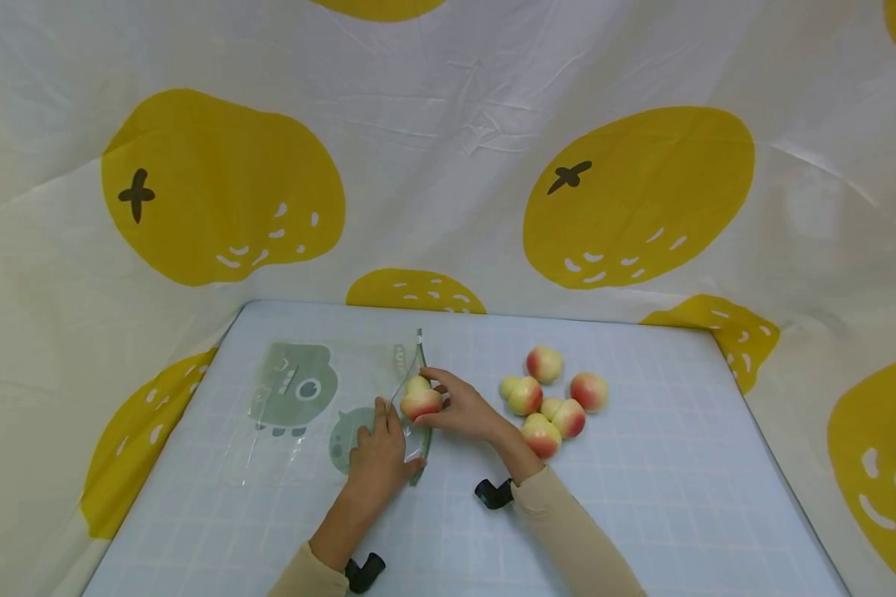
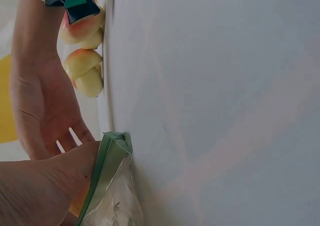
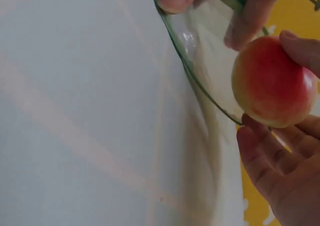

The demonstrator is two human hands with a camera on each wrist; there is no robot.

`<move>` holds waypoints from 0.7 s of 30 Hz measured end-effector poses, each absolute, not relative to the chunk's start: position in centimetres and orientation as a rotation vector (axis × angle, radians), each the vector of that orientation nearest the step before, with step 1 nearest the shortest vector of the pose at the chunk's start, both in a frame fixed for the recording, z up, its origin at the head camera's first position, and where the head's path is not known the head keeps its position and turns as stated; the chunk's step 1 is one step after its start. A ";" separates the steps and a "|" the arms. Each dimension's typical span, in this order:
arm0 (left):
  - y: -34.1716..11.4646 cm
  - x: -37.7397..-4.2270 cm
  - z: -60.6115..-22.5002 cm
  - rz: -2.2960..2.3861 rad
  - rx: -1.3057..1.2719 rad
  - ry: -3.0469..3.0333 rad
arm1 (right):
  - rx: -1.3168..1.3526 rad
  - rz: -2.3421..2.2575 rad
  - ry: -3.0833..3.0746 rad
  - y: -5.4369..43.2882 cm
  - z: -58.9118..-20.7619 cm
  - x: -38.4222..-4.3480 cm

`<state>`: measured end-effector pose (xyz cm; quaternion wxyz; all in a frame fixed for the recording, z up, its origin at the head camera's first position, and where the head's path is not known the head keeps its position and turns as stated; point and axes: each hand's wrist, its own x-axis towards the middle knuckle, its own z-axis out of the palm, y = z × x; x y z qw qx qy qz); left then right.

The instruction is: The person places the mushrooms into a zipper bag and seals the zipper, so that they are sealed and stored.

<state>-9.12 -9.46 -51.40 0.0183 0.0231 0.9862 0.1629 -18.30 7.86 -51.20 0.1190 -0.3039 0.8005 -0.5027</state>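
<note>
In the head view, my right hand (image 1: 465, 406) holds a yellow pear (image 1: 421, 404) with a red blush at the mouth of a clear zip bag (image 1: 297, 388). Thumb and fingertips sit around the fruit in the right wrist view, its red end (image 3: 274, 80) towards the camera. My left hand (image 1: 377, 458) grips the bag's mouth, its thumb and fingers on the green zip edge (image 3: 200, 83), which stands parted. Green cartoon monsters are printed on the bag, which lies flat to the left.
Several more pears (image 1: 543, 437) lie grouped on the table (image 1: 664, 497) to the right of my right hand. Black wrist cameras (image 1: 493, 494) are on both wrists. A white curtain (image 1: 433, 191) with yellow fruit prints hangs behind the table.
</note>
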 end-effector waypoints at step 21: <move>-9.7 -8.8 -51.4 0.561 0.100 3.103 | -0.813 -1.446 2.404 5.3 -52.4 -20.0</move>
